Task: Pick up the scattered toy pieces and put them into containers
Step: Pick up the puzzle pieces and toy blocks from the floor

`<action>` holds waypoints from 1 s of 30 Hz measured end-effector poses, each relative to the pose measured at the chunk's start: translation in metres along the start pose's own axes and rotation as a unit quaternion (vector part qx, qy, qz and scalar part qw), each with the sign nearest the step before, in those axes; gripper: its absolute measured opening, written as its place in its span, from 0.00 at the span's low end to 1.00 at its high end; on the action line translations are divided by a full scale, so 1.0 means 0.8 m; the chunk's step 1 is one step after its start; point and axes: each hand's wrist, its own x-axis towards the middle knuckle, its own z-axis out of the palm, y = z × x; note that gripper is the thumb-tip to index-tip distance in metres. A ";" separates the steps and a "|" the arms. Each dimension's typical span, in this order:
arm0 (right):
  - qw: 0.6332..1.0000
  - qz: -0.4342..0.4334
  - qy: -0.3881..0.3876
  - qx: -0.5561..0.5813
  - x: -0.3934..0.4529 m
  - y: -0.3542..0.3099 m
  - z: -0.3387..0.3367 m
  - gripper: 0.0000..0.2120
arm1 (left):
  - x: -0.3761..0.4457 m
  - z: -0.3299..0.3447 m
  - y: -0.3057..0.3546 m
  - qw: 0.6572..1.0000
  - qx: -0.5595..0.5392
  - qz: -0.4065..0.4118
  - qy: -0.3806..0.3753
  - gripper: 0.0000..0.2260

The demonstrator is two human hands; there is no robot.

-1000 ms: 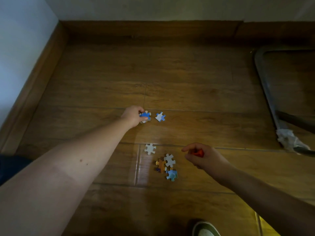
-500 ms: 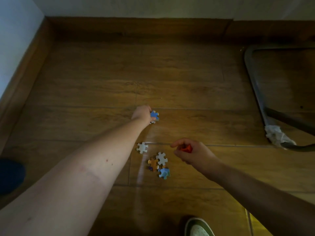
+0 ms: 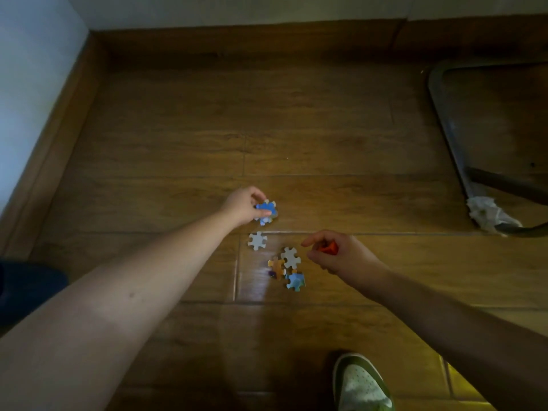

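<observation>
I see my left hand (image 3: 243, 204) stretched out over the wood floor (image 3: 326, 137), thumb and fingers pinched on blue puzzle pieces (image 3: 266, 211); it looks like more than one piece stacked in that grip, though the blur keeps me from counting them. My right hand (image 3: 341, 255) sits nearer to me, fingers curled around an orange piece (image 3: 328, 248), with the forefinger reaching left past it.

Four loose pieces lie on the floor between the two hands. A white piece (image 3: 257, 240) rests just below the left hand, apart from the others. A second white piece (image 3: 290, 257) lies just left of the right hand, touching a tan piece (image 3: 277, 266) on its lower left, and a light blue piece (image 3: 295, 281) sits right below those two.

At the right edge I see a dark metal frame (image 3: 444, 120) with a crumpled white wad (image 3: 486, 213) at its near corner. A green and white shoe (image 3: 360, 384) shows at the bottom, and a wooden skirting board (image 3: 237, 40) runs along the far wall
</observation>
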 end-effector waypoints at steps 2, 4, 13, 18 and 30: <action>1.000 -0.001 0.007 0.003 -0.006 0.003 0.005 0.06 | -0.018 0.005 -0.020 0.999 0.023 0.011 -0.042 0.21; 1.000 0.001 0.013 -0.001 -0.014 0.007 0.008 0.06 | -0.033 0.014 -0.039 0.997 0.046 0.013 -0.068 0.21; 1.000 0.012 0.016 -0.001 -0.042 0.015 0.013 0.07 | -0.059 0.036 -0.045 0.987 0.146 0.067 -0.023 0.15; 1.000 0.008 0.022 0.002 -0.045 0.014 0.015 0.07 | -0.069 0.040 -0.041 0.989 0.137 0.050 -0.036 0.15; 0.999 0.001 0.035 0.000 -0.049 0.023 0.014 0.07 | -0.112 0.096 -0.023 0.988 0.097 0.080 -0.091 0.25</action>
